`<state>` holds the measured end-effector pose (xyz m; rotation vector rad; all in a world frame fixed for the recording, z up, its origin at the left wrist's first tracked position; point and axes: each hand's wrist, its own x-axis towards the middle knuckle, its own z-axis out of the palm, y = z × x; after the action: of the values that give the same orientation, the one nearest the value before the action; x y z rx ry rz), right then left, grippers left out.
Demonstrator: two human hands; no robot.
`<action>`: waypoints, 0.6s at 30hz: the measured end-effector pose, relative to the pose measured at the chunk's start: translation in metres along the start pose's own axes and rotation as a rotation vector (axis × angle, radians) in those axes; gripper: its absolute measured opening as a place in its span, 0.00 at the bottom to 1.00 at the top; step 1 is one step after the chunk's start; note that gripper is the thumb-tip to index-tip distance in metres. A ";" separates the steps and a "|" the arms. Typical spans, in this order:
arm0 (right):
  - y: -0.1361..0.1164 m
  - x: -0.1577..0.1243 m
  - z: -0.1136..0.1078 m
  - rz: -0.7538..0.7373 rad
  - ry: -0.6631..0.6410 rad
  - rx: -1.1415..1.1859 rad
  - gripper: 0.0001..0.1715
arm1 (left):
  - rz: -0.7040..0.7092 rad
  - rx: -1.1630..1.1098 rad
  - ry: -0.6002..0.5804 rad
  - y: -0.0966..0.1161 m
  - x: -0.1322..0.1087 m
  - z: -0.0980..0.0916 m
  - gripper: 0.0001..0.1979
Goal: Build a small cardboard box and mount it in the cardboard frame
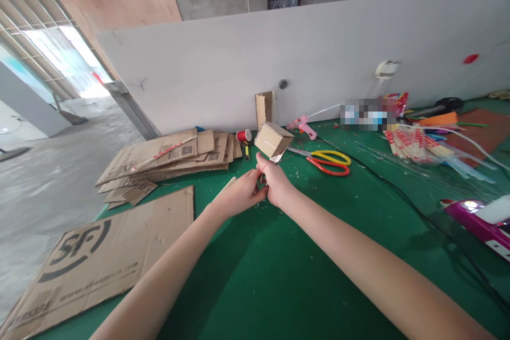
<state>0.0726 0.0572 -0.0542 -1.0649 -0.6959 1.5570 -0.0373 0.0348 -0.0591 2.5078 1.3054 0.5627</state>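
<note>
Both hands (258, 188) pinch red thread (263, 169); cardboard box (273, 139) tilted, long axis left-right.

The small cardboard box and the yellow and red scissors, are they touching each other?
Apart. In the head view, the small cardboard box sits left of the scissors, and green table shows between the box and the scissors' blades.

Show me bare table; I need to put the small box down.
Bare green table lies between the forearms and right of the flat cardboard. Another patch sits below the scissors. The right end, around the sticks, is crowded.
</note>
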 end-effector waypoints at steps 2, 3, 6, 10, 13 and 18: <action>-0.003 -0.001 0.002 -0.111 0.017 0.042 0.20 | -0.024 0.036 0.080 0.009 0.001 0.000 0.09; -0.005 -0.001 0.002 -0.169 0.017 0.061 0.20 | -0.030 0.042 0.114 0.014 0.002 -0.001 0.11; -0.007 -0.002 0.002 -0.269 -0.009 0.080 0.21 | -0.051 0.081 0.140 0.023 0.004 -0.002 0.14; -0.006 -0.004 0.000 -0.233 -0.004 0.067 0.21 | -0.053 0.202 0.067 0.020 0.003 -0.004 0.12; -0.005 -0.005 0.000 -0.129 -0.024 0.056 0.23 | -0.016 0.224 0.068 0.014 0.001 -0.005 0.11; -0.007 -0.005 0.000 -0.043 -0.159 0.145 0.27 | 0.007 0.083 0.131 0.007 -0.001 -0.003 0.12</action>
<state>0.0762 0.0541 -0.0470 -0.8205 -0.6979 1.6411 -0.0343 0.0306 -0.0536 2.5824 1.3930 0.6982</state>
